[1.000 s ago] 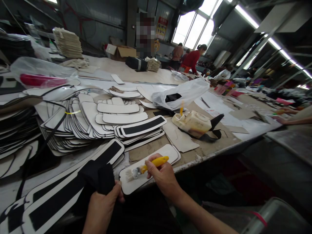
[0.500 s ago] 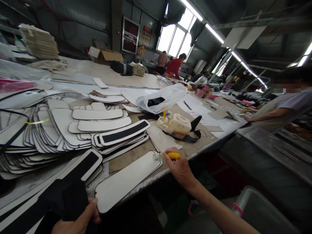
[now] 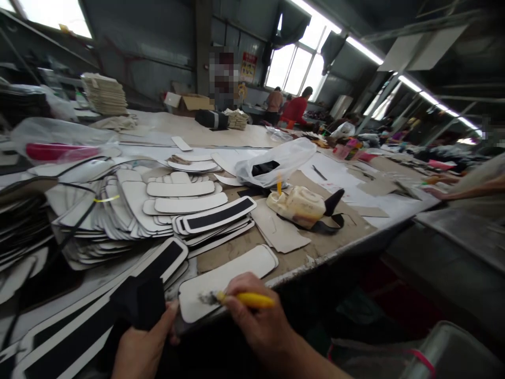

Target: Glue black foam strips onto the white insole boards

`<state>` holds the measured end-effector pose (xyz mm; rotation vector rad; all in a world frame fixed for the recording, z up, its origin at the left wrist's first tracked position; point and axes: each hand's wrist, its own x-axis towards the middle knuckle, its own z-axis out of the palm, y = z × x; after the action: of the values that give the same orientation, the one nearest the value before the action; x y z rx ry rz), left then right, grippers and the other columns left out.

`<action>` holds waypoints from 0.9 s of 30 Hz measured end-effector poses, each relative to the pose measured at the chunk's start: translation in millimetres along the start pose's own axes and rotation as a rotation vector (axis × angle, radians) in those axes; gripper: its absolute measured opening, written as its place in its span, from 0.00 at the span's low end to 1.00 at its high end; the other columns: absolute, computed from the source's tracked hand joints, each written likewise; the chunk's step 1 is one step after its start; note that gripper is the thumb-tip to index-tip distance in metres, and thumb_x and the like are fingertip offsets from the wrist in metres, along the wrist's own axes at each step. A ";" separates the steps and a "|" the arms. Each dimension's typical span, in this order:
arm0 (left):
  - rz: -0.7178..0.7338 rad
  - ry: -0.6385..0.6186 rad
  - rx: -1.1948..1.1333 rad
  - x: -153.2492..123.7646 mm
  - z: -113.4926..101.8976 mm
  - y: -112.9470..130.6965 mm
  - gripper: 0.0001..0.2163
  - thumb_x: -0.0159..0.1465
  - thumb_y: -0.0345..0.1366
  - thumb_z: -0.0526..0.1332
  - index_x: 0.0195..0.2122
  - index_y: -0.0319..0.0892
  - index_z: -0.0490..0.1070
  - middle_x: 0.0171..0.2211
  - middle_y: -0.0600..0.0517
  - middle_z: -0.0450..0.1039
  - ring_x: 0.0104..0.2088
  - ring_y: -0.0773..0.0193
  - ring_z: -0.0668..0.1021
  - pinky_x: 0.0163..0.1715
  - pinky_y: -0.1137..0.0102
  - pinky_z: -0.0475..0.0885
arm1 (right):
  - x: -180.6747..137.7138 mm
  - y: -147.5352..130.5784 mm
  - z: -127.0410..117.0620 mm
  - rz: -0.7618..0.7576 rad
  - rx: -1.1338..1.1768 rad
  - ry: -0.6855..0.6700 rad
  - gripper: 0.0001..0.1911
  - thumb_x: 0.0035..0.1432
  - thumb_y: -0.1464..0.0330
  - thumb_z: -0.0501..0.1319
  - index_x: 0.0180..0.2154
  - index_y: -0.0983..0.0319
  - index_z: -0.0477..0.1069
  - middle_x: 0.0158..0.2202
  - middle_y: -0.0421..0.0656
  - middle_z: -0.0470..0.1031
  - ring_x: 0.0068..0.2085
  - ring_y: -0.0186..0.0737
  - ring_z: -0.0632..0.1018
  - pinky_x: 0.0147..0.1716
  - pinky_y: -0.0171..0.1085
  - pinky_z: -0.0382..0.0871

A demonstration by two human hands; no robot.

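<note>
My right hand [image 3: 256, 316] is closed around a yellow-handled brush [image 3: 252, 300]. The blurred bristles touch the near half of a long white panel [image 3: 232, 271] with rounded corners, which lies on another panel at the table's edge. My left hand [image 3: 148, 337] is closed on black fabric pieces [image 3: 140, 300], its thumb beside the panel's near end. Under the fabric lie long white panels with black strips [image 3: 74, 331]. Beyond the brushed panel sits a stained cream plastic container [image 3: 302, 205] with a yellow stick in its opening.
Stacked white panels [image 3: 148, 210] cover the table's left side. Behind them lie a clear plastic bag [image 3: 292, 155] with something black inside and a cardboard box [image 3: 193, 102]. A person's arm [image 3: 473, 189] reaches over the table at right; a person in red [image 3: 295, 110] works farther back.
My right hand has drawn the brush along the panel from its far end toward the near end. My left hand still grips the black fabric. The view has turned slightly left.
</note>
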<state>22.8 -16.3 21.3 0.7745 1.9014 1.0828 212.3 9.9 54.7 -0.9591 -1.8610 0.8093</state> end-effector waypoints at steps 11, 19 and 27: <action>-0.089 -0.324 -0.502 -48.2 -23.8 20.1 0.11 0.52 0.46 0.57 0.25 0.43 0.68 0.12 0.56 0.61 0.17 0.65 0.66 0.21 0.69 0.65 | 40.8 -26.7 28.2 0.346 0.292 -0.384 0.12 0.54 0.61 0.57 0.26 0.63 0.64 0.22 0.36 0.65 0.25 0.30 0.66 0.25 0.29 0.60; -0.068 -0.303 -0.369 -50.9 -23.6 0.4 0.15 0.50 0.48 0.60 0.31 0.42 0.71 0.27 0.49 0.75 0.34 0.56 0.75 0.41 0.62 0.67 | 32.1 -33.4 48.7 0.547 0.531 -0.511 0.12 0.50 0.64 0.60 0.22 0.64 0.63 0.16 0.34 0.62 0.18 0.25 0.61 0.18 0.25 0.53; -0.136 -0.495 -0.265 -57.6 -17.9 -7.3 0.20 0.51 0.54 0.56 0.20 0.40 0.74 0.10 0.51 0.66 0.16 0.65 0.69 0.22 0.70 0.63 | 25.3 -22.3 31.0 0.588 0.502 -0.274 0.17 0.51 0.58 0.58 0.22 0.65 0.66 0.18 0.37 0.65 0.20 0.28 0.66 0.20 0.28 0.61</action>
<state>35.0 -72.8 39.9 0.6746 1.3431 0.9300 169.6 15.9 70.2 -1.1084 -1.4702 1.7410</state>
